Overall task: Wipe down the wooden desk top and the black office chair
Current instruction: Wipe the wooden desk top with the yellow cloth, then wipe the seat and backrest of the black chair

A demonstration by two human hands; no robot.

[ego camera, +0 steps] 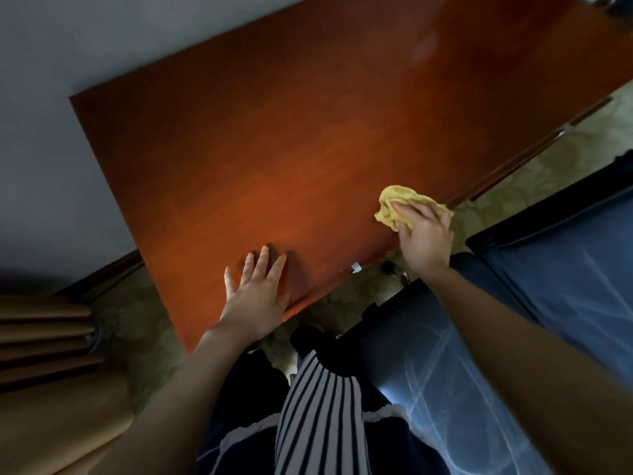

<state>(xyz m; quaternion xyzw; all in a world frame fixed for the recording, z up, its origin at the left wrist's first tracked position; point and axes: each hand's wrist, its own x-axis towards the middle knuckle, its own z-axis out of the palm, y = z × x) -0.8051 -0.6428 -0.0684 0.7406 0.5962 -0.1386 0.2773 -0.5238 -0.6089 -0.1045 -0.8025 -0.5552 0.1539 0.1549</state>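
The reddish-brown wooden desk top [274,138] fills the middle of the view and is bare. My right hand [424,234] grips a crumpled yellow cloth [394,204] and holds it on the desk near its front edge. My left hand [257,289] lies flat on the desk close to the front edge, with its fingers spread. The black office chair [496,337] stands at the right, just in front of the desk, with a shiny bluish seat and back.
A pale wall [51,97] runs behind and left of the desk. Brown curtain folds [44,337] hang at the lower left. Patterned pale carpet [144,313] shows under the desk edge. A small metal fitting [356,267] sits on the desk's front edge.
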